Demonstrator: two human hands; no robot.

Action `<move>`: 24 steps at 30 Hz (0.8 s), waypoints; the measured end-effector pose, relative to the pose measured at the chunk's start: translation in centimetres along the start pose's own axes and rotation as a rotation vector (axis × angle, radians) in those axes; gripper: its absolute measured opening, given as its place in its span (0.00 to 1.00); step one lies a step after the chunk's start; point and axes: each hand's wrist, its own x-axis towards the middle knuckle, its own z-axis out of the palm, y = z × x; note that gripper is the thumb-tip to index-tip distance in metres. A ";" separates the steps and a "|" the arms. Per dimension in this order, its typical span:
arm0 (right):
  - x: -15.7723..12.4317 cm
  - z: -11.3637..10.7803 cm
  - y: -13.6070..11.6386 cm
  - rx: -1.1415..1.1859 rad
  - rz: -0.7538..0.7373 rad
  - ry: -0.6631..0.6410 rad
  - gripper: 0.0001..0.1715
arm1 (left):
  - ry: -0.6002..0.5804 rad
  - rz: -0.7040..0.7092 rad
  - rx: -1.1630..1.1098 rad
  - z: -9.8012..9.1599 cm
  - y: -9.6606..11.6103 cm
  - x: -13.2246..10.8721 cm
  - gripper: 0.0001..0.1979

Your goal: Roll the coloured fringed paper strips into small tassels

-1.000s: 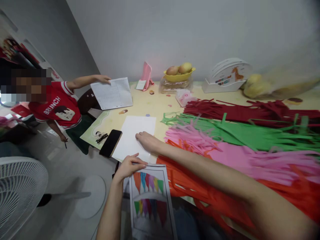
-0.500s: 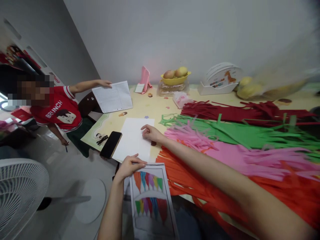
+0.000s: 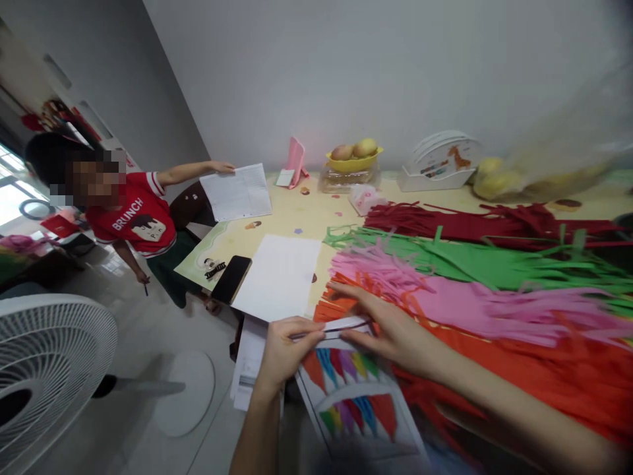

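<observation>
A printed sheet (image 3: 359,389) with rows of coloured pennants lies at the table's near edge, partly over my lap. My left hand (image 3: 285,349) grips its top left edge, fingers closed on the paper. My right hand (image 3: 383,323) pinches the top right edge of the same sheet, resting against the orange paper strips (image 3: 544,376). A blank white sheet (image 3: 281,276) lies just beyond my hands, with a black phone (image 3: 232,279) at its left side. More white papers (image 3: 250,359) hang under the printed sheet at the left.
Pink (image 3: 445,297), green (image 3: 475,260) and dark red paper strips (image 3: 484,221) cover the right of the yellow table (image 3: 291,214). A person in a red shirt (image 3: 133,214) holds a paper (image 3: 238,191) at the far left corner. A fruit bowl (image 3: 353,158) stands by the wall. A white fan (image 3: 44,369) stands on the floor at left.
My right hand has drawn back from the blank white sheet to the printed sheet's top edge. The printed sheet has shifted right and tilted, and both hands hold it.
</observation>
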 end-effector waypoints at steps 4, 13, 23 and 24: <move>-4.3 -1.0 1.6 -0.096 0.049 0.151 0.30 | -0.072 -0.047 -0.044 2.9 -0.1 -0.1 0.12; -11.8 -1.4 4.7 -0.151 0.175 0.325 0.31 | -0.222 -0.053 -0.122 7.8 -1.5 -1.1 0.19; -13.3 -3.2 2.5 0.079 0.251 0.657 0.24 | -0.197 0.013 -0.052 10.5 -1.5 -0.9 0.09; -13.2 -3.1 2.1 0.101 0.226 0.656 0.22 | -0.198 0.014 -0.041 10.5 -1.4 -0.8 0.09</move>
